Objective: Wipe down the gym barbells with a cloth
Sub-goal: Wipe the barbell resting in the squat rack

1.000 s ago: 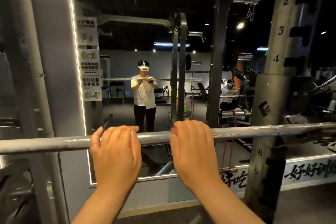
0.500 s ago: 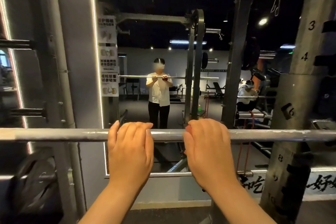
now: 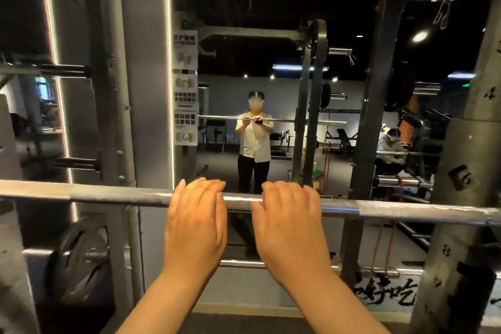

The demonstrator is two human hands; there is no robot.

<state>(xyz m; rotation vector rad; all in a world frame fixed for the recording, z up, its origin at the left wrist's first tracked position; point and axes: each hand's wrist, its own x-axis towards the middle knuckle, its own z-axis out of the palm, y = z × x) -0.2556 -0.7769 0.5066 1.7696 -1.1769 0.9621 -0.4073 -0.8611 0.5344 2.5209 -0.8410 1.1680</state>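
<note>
Barbell (image 3: 108,194) lies level, its long axis running left to right in front of you, crossing the numbered upright (image 3: 471,149) on its right. Your left hand (image 3: 195,225) and right hand (image 3: 290,228) sit side by side at its middle, fingers hooked over its top. No cloth shows. Wiping should run along that axis.

A large mirror (image 3: 244,76) fills the wall ahead. A thin light strip (image 3: 169,76) runs down its left edge, and paper posters (image 3: 185,89) are stuck just inside that edge. Left of the mirror stands a grey pillar (image 3: 147,89); lower left, a dark weight plate (image 3: 78,255) sits on a pin. The mirror shows a black ceiling with small lamps (image 3: 419,36), a pale back wall (image 3: 225,89) and a dark floor (image 3: 279,171). To the right of the mirror rises a numbered rack post (image 3: 471,171).
</note>
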